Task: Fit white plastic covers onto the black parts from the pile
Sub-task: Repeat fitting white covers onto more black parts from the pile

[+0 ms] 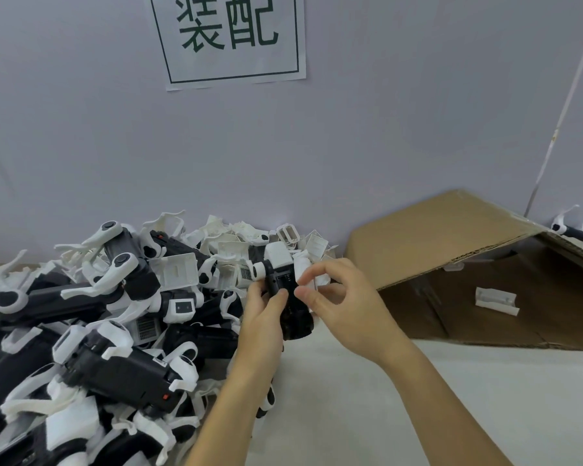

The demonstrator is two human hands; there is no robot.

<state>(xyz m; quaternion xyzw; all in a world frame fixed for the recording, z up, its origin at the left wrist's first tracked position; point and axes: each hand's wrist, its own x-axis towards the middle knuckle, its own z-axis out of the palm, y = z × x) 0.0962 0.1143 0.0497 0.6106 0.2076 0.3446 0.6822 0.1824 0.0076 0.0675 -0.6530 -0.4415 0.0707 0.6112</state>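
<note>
Near the middle of the table (367,398), both hands work on one black part (292,297) held up just in front of the pile (115,314). The left hand (265,317) grips the black part from its left side, thumb laid across the dark face and fingers curled behind it. The right hand (337,297) comes in from the right with thumb and forefinger pinched together against the part's right edge, the other fingers curled loosely; whether a small white piece sits between those fingertips cannot be told. A white cover (278,255) sits on the top end of the black part.

The pile fills the left half of the table up to the back edge at the wall (384,129), a heap of black parts mixed with loose white covers and white clips. On the right side of the table an open cardboard box (451,230) lies on its side with its flap raised; a single white piece (495,300) lies inside it. More black-and-white parts (576,235) lie behind the box at the right edge. A paper sign (229,38) with two large characters hangs on the wall above the pile.
</note>
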